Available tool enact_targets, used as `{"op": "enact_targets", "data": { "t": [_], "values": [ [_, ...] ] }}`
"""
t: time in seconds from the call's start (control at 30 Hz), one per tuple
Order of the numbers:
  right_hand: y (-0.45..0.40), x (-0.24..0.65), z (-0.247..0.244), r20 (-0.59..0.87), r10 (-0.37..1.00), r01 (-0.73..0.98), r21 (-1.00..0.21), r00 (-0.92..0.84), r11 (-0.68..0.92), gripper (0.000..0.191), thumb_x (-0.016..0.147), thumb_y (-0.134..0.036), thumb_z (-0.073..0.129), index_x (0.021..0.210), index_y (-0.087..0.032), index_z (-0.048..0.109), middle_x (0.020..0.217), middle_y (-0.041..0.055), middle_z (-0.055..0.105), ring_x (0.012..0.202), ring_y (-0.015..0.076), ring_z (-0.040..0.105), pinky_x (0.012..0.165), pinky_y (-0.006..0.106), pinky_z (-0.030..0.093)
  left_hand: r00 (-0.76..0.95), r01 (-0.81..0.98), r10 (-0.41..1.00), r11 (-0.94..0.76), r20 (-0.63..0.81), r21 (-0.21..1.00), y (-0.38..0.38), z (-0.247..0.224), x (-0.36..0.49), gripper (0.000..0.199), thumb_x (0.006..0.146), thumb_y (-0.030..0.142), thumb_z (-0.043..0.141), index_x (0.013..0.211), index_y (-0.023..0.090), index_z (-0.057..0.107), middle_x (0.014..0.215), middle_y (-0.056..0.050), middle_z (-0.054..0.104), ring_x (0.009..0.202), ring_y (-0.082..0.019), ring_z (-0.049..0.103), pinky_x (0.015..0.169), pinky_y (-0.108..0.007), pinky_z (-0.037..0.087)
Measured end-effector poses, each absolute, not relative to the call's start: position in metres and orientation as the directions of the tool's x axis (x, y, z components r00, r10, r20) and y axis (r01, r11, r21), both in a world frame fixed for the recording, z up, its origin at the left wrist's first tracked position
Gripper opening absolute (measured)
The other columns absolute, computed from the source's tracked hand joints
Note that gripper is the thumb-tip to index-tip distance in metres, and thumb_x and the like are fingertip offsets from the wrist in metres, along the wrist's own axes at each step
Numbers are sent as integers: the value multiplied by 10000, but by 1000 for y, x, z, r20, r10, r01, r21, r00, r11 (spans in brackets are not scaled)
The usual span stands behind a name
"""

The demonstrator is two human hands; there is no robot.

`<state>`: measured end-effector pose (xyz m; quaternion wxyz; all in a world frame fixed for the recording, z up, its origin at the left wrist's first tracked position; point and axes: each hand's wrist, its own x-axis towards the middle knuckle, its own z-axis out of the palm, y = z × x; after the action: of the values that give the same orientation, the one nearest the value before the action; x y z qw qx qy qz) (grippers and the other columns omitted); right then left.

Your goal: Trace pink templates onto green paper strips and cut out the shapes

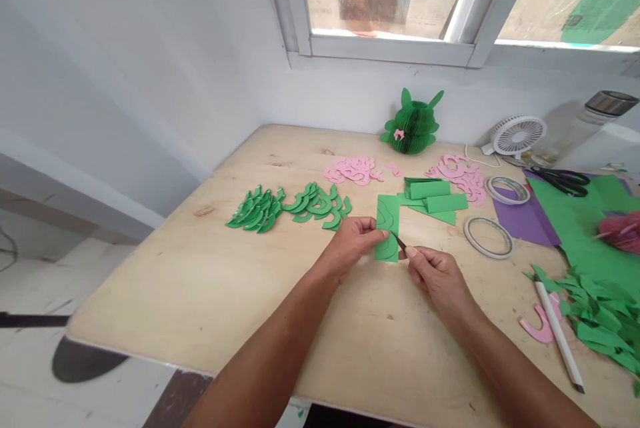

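Observation:
My left hand (pixel 357 241) pinches the left side of a green paper strip (pixel 387 205), held upright above the table. Curved outlines are drawn on the strip in dark line. My right hand (pixel 437 275) grips a thin dark pointed blade (pixel 400 242), whose tip touches the strip's right edge; its handle is hidden in my fingers, so I cannot tell its exact kind. Just left of my left hand lie curved green paper pieces (pixel 315 201), with another green pile (pixel 257 208) farther left. Folded green paper strips (pixel 430 198) rest behind my right hand.
Pink paper cutouts (pixel 353 170) lie behind the strip. A green paper figure (pixel 413 123) stands against the wall. To the right are tape rolls (pixel 489 237), black scissors (pixel 560 179), a small white fan (pixel 517 136), a glass bottle (pixel 575 131), a white pen (pixel 560 335) and green scraps (pixel 603 318).

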<state>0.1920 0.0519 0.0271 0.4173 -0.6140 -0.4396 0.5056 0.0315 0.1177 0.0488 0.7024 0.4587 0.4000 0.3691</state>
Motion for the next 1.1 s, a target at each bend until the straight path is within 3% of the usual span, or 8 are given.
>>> {"op": "enact_targets", "data": {
  "t": [1.1],
  "values": [
    [51,192,29,-235,969,134,-961,80,-244,500,786,-612,572,794,-126,691,500,-57,346,438,68,227,423,235,139,455,-124,866,295,-210,947,120,47,29,166,613,303,693,658,145,672,641,-4,646,617,-126,552,642,-240,416]
  ]
}}
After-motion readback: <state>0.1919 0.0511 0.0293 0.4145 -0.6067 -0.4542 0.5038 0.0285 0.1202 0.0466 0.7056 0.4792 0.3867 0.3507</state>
